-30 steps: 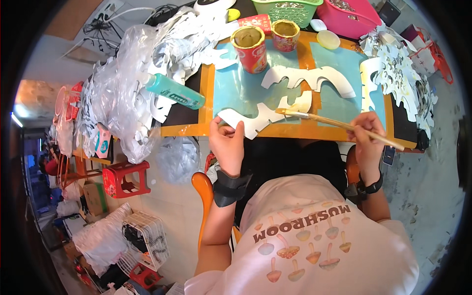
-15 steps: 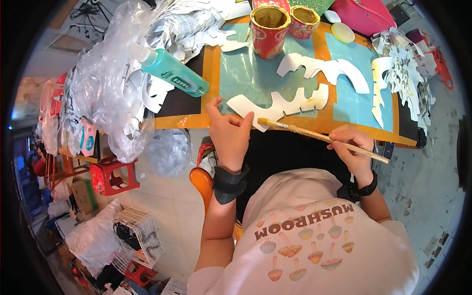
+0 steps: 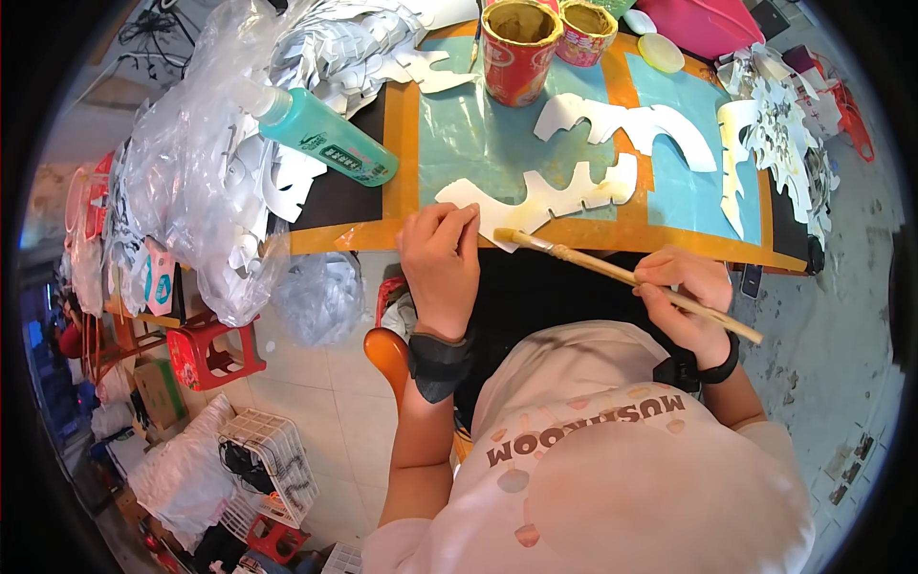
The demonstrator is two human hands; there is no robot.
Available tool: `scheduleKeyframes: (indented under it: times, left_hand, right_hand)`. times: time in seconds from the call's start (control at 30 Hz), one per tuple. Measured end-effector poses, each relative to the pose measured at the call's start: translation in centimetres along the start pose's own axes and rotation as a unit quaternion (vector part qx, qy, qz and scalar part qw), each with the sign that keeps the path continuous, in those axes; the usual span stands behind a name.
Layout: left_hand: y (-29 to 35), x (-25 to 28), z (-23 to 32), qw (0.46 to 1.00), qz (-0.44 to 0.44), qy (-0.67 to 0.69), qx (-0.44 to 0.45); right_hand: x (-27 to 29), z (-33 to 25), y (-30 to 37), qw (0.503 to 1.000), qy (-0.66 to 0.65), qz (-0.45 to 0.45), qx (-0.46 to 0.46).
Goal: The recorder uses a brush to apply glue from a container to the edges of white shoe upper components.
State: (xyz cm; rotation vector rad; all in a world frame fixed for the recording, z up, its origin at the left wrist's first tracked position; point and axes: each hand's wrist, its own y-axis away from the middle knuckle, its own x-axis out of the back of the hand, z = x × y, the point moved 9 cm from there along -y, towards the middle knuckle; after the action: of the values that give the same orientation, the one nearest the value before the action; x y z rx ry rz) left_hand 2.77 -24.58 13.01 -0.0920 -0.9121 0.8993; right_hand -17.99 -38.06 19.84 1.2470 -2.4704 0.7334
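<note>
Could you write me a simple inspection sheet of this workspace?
Surface: table with blue sheeting edged in orange tape.
Job's things: nearest white cutout; brush with its bristles over that cutout's near edge; second white cutout behind; red tub and smaller tub.
Clutter: clear plastic bag, heap of white pieces and green bottle, all at left.
Hands: right hand grips the brush; left hand has fingertips at the nearest cutout's left end, grip unclear.
Cables: dark tangle, upper left.
Surroundings: red stool and white basket, lower left.
</note>
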Motion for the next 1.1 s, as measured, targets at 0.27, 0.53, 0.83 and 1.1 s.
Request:
scheduleKeyframes:
  times: [0.27,0.53,0.83,1.1]
  left_hand:
    - [-0.1,0.0,0.1,0.999,0.012,0.022,-0.02]
    - [-0.1,0.0,0.0,0.999,0.014,0.029,-0.018]
    - [-0.1,0.0,0.2,1.0,-0.003,0.023,-0.014]
    - [0.0,0.0,0.2,1.0,-0.001,0.007,-0.003]
  right_hand:
    - [2.6,-1.9,0.7,0.994,0.067,0.072,0.051]
    - [0.7,-1.9,-0.8,0.994,0.087,0.037,0.06]
    - [-0.5,-2.5,-1.5,0.996,0.041,-0.012,0.079]
    - [3.4,-0.8,-0.3,0.99,0.11,0.091,0.007]
